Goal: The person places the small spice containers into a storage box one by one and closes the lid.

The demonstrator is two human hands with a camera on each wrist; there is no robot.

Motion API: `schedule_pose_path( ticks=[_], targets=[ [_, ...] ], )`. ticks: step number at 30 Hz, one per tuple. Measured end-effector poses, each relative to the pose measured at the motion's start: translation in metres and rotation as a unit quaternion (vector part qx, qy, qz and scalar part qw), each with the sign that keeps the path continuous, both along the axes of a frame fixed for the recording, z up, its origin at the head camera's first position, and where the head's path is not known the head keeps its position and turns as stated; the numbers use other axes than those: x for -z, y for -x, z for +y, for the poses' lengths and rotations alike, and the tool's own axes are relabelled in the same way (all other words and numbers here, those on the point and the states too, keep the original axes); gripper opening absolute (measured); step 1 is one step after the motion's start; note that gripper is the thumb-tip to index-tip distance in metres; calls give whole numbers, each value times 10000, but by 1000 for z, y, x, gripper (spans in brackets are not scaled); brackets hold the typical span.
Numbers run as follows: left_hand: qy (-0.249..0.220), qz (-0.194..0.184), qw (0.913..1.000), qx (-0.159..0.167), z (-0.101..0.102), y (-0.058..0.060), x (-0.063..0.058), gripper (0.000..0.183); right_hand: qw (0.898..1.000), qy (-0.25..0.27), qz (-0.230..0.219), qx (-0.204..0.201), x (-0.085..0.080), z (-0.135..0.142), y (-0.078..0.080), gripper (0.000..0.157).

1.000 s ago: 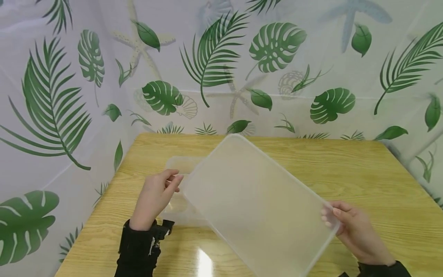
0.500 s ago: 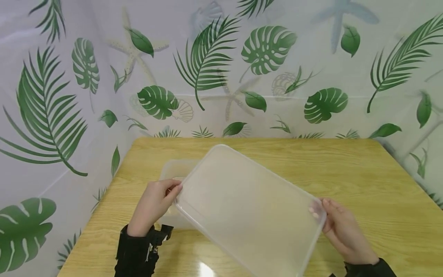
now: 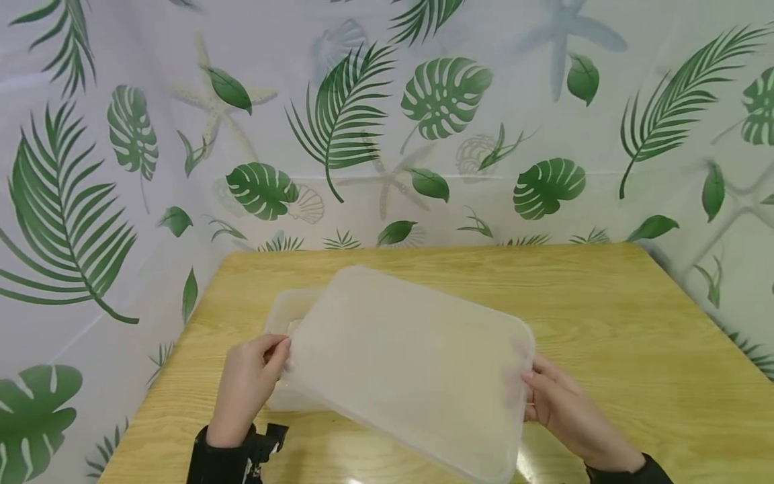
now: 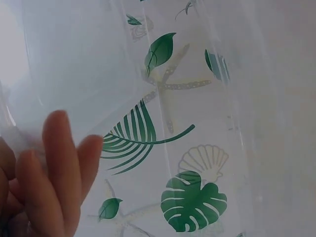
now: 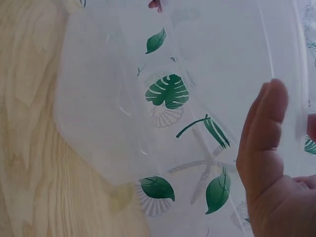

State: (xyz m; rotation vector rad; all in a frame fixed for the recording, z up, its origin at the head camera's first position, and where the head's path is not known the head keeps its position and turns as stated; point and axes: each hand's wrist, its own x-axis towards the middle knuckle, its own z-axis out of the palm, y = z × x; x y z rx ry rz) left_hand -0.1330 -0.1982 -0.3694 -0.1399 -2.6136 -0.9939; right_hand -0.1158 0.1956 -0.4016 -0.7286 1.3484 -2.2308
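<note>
A translucent white plastic lid is held up at a tilt between both hands, its lower corner toward the person. My left hand pinches its left corner between thumb and fingers. At the opposite end my right hand grips the short edge, thumb in front and fingertips showing faintly through the plastic behind. Under the lid's left part stands a clear plastic container on the table, mostly hidden by the lid. The right wrist view shows the container on the wood, with the lid near the right fingers.
The wooden table reaches back to a white cloth backdrop printed with green leaves and starfish. Another side of the cloth rises along the table's left edge.
My left hand has come to the lid's left corner and taken hold of it. The right hand has moved left with the lid, which has turned to lie more level.
</note>
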Motion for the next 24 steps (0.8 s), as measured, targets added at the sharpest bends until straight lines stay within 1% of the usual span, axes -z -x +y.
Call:
schedule_pose_path(
  ticks=[2, 3, 5, 6, 7, 9, 10, 12, 13, 14, 17, 20, 24],
  targets=[
    [-87, 160, 9996, -235, -3, -7, 5, 16, 9992, -326, -56, 219, -3, -1, 4, 42],
    [-144, 230, 9990, -349, -5, -11, 8, 15, 9989, -383, 30, 252, 0, 0, 9, 44],
    [-278, 310, 9972, -624, -9, -19, 14, 14, 9944, -771, -22, 724, -4, -6, 14, 48],
    [-300, 339, 9962, -748, -11, -23, 17, 14, 9904, -969, -26, 990, -6, -9, 17, 51],
    [-329, 339, 9953, -842, -13, -27, 20, 14, 9850, -1185, -6, 1256, -7, -14, 20, 53],
    [-423, 306, 9937, -988, -17, -34, 24, 15, 9716, -1587, 105, 1753, -11, -26, 27, 54],
    [-440, 245, 9933, -1043, -19, -38, 26, 17, 9597, -1912, 69, 2057, -15, -33, 29, 57],
    [-467, 171, 9936, -1015, -23, -43, 29, 21, 9456, -2293, 315, 2285, -16, -43, 38, 55],
    [-470, 96, 9940, -986, -26, -45, 31, 23, 9402, -2460, 399, 2321, -16, -48, 43, 54],
    [-462, -11, 9945, -939, -28, -46, 33, 27, 9372, -2579, 490, 2297, -16, -52, 48, 54],
    [-427, -430, 9954, -743, -35, -48, 38, 39, 9330, -2825, 629, 2140, -14, -60, 65, 54],
    [-430, -864, 9934, -618, -41, -45, 44, 51, 9269, -3089, 754, 1993, -10, -68, 82, 56],
    [-486, -1141, 9900, -673, -48, -39, 51, 56, 9167, -3414, 881, 1879, -4, -79, 96, 55]
  ],
)
